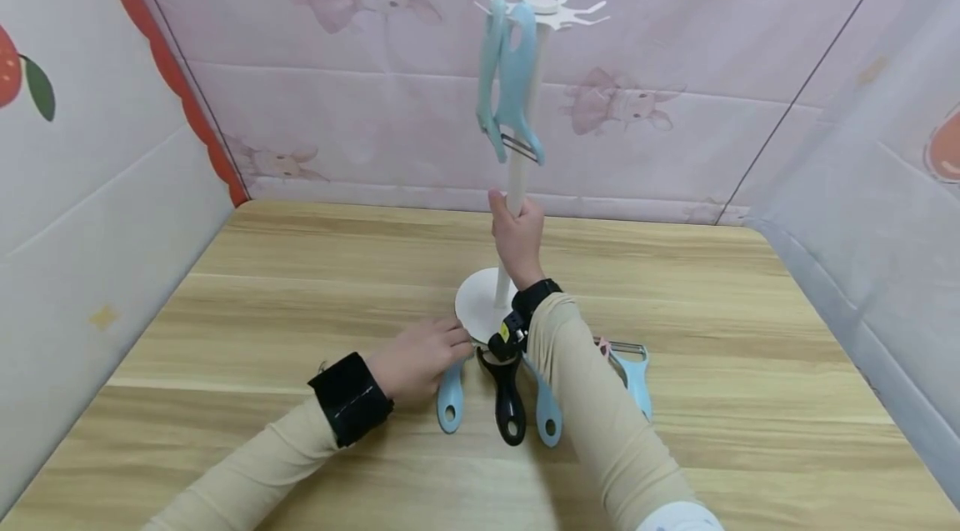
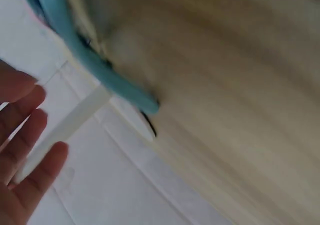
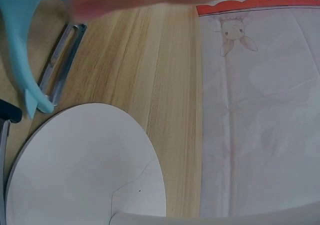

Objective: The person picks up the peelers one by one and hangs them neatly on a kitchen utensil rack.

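Note:
My right hand (image 1: 519,237) grips the pole (image 1: 519,168) of a white rack with a round base (image 1: 477,302) and a ring of hooks (image 1: 555,10). A light blue peeler (image 1: 517,68) and a teal peeler (image 1: 489,77) hang from its left hooks. At the base's near edge, my left hand (image 1: 420,356) is over the head end of a blue peeler (image 1: 450,406); in the left wrist view its fingers (image 2: 45,172) are spread with nothing between them. A black peeler (image 1: 510,410) and another blue peeler (image 1: 548,414) lie beside it.
To the right of my right forearm lies a blue peeler (image 1: 637,377), partly hidden, with a small pink piece (image 1: 603,346) beside it. The wooden tabletop (image 1: 300,264) is bounded by a pink printed cloth (image 1: 375,122) behind and pale cloths at both sides.

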Tool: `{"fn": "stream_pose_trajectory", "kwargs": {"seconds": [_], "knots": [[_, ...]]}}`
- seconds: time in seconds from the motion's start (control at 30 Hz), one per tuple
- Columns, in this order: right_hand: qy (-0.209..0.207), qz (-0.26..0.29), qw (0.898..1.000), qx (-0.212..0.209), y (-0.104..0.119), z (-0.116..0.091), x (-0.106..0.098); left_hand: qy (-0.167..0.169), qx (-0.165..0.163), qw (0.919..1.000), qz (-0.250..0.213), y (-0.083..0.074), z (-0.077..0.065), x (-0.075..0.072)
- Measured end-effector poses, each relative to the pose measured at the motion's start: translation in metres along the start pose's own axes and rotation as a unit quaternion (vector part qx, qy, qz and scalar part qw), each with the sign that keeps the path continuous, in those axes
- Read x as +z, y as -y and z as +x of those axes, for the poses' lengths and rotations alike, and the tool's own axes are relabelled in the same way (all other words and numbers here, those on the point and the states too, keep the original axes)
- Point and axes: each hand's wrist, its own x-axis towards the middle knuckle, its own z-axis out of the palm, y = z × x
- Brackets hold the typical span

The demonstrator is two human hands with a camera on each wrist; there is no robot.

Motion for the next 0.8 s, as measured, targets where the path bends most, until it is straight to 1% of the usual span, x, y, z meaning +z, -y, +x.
{"fn": "stream_pose_trajectory", "kwargs": {"seconds": [0.03, 0.13, 0.23, 0.33, 0.47, 0.6, 0.8], "knots": [[-0.001, -0.001, 1.0, 0.002, -0.003, 0.001, 0.0, 0.016, -0.002, 0.9999, 0.001, -0.001, 0.0, 0.001], [-0.003, 0.001, 1.0, 0.004, -0.005, 0.001, 0.0, 0.052, -0.007, 0.9986, -0.002, -0.004, -0.001, 0.003], [0.003, 0.005, 1.0, 0.008, 0.008, -0.001, 0.0, 0.072, -0.016, 0.9972, -0.007, -0.005, -0.001, 0.006], [0.007, 0.004, 1.0, 0.005, 0.012, -0.002, 0.0, 0.078, -0.022, 0.9967, -0.009, -0.004, -0.002, 0.008], [0.007, 0.006, 1.0, 0.006, 0.013, -0.002, 0.0, 0.072, -0.026, 0.997, -0.009, -0.004, -0.003, 0.011], [0.003, 0.002, 1.0, 0.006, 0.012, -0.002, 0.0, 0.067, -0.03, 0.9973, 0.006, -0.005, -0.003, 0.014], [0.001, -0.002, 1.0, 0.002, 0.011, -0.002, 0.0, 0.077, -0.033, 0.9958, 0.038, -0.006, -0.002, 0.013]]}}
